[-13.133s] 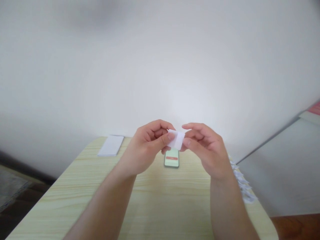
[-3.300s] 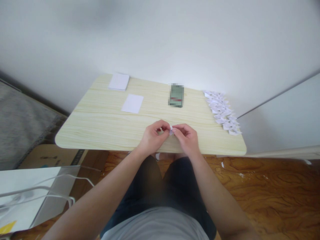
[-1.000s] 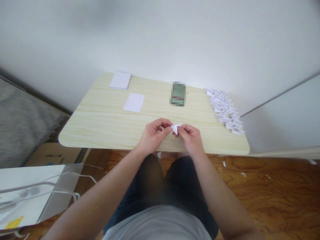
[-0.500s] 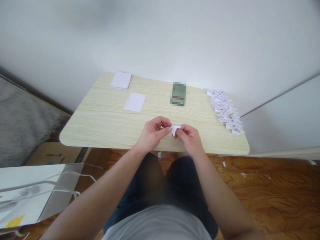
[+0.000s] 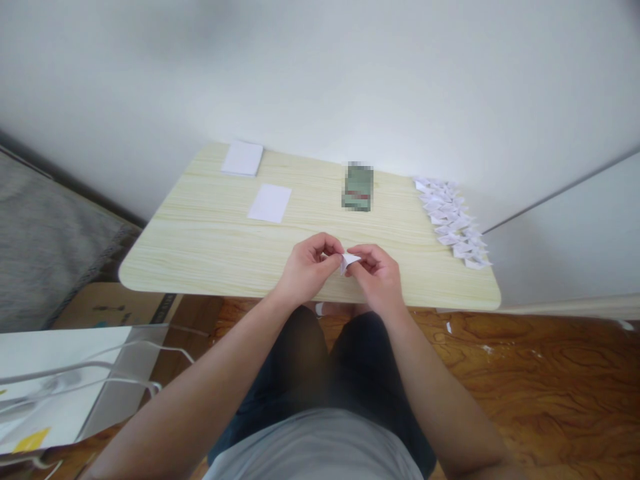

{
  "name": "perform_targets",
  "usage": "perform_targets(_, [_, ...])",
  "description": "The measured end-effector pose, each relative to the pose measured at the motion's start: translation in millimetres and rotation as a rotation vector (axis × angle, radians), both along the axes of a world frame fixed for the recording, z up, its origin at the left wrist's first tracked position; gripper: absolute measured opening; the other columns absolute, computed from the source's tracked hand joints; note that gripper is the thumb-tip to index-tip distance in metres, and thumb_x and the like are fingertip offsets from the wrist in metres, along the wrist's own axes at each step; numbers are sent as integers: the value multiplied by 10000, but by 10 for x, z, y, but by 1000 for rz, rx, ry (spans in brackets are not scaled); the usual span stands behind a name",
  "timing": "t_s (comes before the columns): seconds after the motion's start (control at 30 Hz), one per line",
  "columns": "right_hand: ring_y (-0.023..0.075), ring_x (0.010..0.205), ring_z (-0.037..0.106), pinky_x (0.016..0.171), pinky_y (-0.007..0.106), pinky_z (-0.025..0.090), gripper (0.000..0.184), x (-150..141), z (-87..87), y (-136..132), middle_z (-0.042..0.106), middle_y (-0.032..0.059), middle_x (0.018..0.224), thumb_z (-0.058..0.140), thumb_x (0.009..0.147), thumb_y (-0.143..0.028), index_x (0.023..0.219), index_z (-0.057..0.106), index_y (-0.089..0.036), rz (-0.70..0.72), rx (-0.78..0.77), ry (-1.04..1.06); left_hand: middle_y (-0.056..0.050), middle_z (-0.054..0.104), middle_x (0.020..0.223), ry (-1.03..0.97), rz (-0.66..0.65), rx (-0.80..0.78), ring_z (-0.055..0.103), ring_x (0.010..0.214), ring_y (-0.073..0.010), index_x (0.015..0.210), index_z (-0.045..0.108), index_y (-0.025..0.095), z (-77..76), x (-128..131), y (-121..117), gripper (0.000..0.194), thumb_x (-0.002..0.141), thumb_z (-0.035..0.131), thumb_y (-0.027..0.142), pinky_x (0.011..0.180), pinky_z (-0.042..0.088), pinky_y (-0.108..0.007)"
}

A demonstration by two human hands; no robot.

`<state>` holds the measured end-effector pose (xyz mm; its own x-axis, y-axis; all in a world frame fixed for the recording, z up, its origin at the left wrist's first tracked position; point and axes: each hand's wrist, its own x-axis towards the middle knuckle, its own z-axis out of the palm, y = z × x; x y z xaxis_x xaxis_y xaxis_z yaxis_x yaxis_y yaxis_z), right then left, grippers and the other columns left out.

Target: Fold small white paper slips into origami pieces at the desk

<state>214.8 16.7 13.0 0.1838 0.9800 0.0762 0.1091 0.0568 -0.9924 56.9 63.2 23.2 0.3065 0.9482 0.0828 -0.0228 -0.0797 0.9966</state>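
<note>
A small piece of folded white paper (image 5: 349, 261) is held between my two hands, just above the front edge of the pale wooden table (image 5: 200, 247). My left hand (image 5: 313, 267) pinches its left side between thumb and fingers. On the other side, my right hand (image 5: 376, 273) has its thumb and fingers closed on the paper, with part of it hidden behind the fingertips. Along the table's right end lie many folded white paper pieces (image 5: 450, 220) with pointed tips, crowded in rows.
A stack of white paper (image 5: 243, 159) lies at the back left, with a white sheet (image 5: 270, 203) nearer me. A blurred green object (image 5: 358, 188) is at the back middle. Behind stands a white wall (image 5: 320, 87). A white bag (image 5: 55, 380) and cardboard box (image 5: 115, 307) are at lower left.
The folded paper has turned a little in my fingers, its point now facing right. My right fingers have shifted slightly on it; the left hand has hardly moved.
</note>
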Motion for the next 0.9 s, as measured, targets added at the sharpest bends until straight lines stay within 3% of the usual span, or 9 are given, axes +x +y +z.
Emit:
perform_targets(0.13, [183, 722, 715, 709, 323, 581, 241, 48, 15, 3, 761, 2, 763, 719, 787, -210, 1026, 747, -225, 104, -80, 140, 6, 638, 775, 68, 28, 49, 581, 721, -144, 860, 674, 184, -14, -7, 0, 67, 793, 673, 177, 675, 441, -282])
perform_targets(0.27, [183, 686, 697, 641, 312, 582, 186, 92, 52, 16, 760, 30, 746, 773, 819, -378, 893, 777, -208, 167, -175, 174, 7, 631, 778, 124, 40, 105, 582, 737, -148, 858, 667, 191, 11, -28, 0, 62, 798, 683, 184, 694, 448, -288])
perform_targets(0.43, [161, 658, 672, 687, 304, 570, 197, 137, 113, 16, 766, 32, 740, 799, 818, -398, 775, 773, -208, 244, -168, 165, 5, 627, 771, -96, -88, -42, 578, 711, -136, 857, 660, 186, 57, -51, 15, 117, 785, 749, 208, 661, 448, -275])
perform_targets(0.63, [170, 722, 690, 765, 330, 585, 122, 158, 118, -13, 767, 15, 818, 805, 803, -341, 812, 772, -224, 396, -207, 426, -10, 632, 815, -424, -291, -322, 608, 715, -146, 912, 658, 193, 83, -78, -17, 205, 769, 805, 202, 673, 489, -310])
perform_targets(0.73, [168, 697, 680, 735, 326, 587, 123, 138, 101, -7, 750, 12, 790, 789, 809, -341, 804, 760, -222, 381, -222, 479, -18, 633, 827, -447, -303, -349, 610, 730, -151, 907, 660, 193, 86, -79, -34, 210, 768, 817, 200, 675, 494, -313])
perform_targets(0.9, [168, 656, 657, 672, 317, 579, 199, 104, 96, -6, 724, 9, 743, 747, 837, -411, 767, 723, -227, 316, -222, 389, -16, 647, 838, -431, -285, -306, 608, 728, -143, 901, 656, 186, 76, -67, -37, 231, 761, 838, 211, 681, 488, -301])
